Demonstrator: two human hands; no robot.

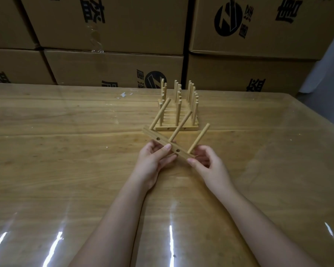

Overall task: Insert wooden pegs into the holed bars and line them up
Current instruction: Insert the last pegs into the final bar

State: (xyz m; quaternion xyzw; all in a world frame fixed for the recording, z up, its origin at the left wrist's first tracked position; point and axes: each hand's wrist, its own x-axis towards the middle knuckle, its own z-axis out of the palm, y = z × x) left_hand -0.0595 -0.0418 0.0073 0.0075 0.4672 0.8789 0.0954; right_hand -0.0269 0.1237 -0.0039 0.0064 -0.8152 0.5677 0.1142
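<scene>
Left hand point(152, 163) and right hand point(212, 168) apparently pinch.

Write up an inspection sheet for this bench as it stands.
Surface: pale wooden table under glossy clear film, with glare streaks near the front edge.
Job's things: light wooden holed bar carrying three pegs, held tilted, two side holes showing; finished pegged wooden bars lined up behind it, pegs upright.
Clutter: small white scraps on the far side of the table.
Grippers: left hand grips the bar's middle; right hand pinches its near end.
Cables: nothing seen.
Surroundings: stacked brown printed cardboard cartons behind the table.
</scene>
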